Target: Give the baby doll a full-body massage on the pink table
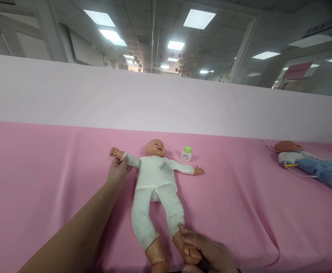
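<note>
A baby doll (157,172) with a white cloth body lies on its back on a pink sheet, head toward the wall and legs toward me. Its left-side arm is pinched at the wrist by my left hand (118,173), thumb on top and fingers underneath. At the lower right, my right hand (208,250) is closed around the doll's foot (191,253) and ankle, with the palm partly cut off by the frame's bottom edge. Beside the doll's head stands a small clear bottle (186,154) with a green cap.
The pink sheet (239,220) covers the surface, wrinkled at the right. Another doll (319,165) in blue and white clothes lies at the far right, with a thin white tube or cord. Behind runs a low white wall (166,102) beneath glass.
</note>
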Tool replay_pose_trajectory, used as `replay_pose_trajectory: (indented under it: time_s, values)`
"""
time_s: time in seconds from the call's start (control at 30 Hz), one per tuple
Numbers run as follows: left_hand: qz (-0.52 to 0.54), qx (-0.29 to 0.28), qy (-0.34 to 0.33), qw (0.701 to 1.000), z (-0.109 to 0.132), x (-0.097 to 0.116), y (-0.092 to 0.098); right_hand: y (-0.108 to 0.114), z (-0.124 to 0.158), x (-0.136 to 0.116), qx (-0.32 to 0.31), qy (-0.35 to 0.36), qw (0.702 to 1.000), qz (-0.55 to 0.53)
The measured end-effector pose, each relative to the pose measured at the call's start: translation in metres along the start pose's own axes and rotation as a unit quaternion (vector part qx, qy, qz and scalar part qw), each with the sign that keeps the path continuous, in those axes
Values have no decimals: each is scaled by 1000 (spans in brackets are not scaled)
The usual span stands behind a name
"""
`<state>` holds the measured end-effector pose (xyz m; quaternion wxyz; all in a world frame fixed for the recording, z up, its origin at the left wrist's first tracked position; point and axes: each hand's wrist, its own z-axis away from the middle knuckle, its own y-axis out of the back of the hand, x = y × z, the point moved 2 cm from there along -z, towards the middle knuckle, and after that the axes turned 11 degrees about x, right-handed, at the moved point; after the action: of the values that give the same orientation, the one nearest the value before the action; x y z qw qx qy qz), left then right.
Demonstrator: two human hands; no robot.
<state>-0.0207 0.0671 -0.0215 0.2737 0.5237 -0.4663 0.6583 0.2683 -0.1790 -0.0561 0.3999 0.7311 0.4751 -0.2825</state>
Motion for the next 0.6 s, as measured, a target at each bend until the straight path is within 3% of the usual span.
replay_pose_trajectory:
  time_s: [0.1,0.2,0.3,0.4,0.6]
  values:
    - [-137,-57,-116,982,23,7,-7,0,-12,-8,1,30,999,11]
    - [-267,-119,-215,932,40,8,-15,-4,-26,-21,34,49,998,27]
    - [-329,-183,-297,878,45,2,-20,-8,-40,-30,77,29,996,46]
    - [-352,-202,-303,862,41,-4,-21,-15,-54,-30,88,2,994,61]
    - [-312,-205,-282,884,36,-6,-19,-29,-76,-19,84,-13,995,41]
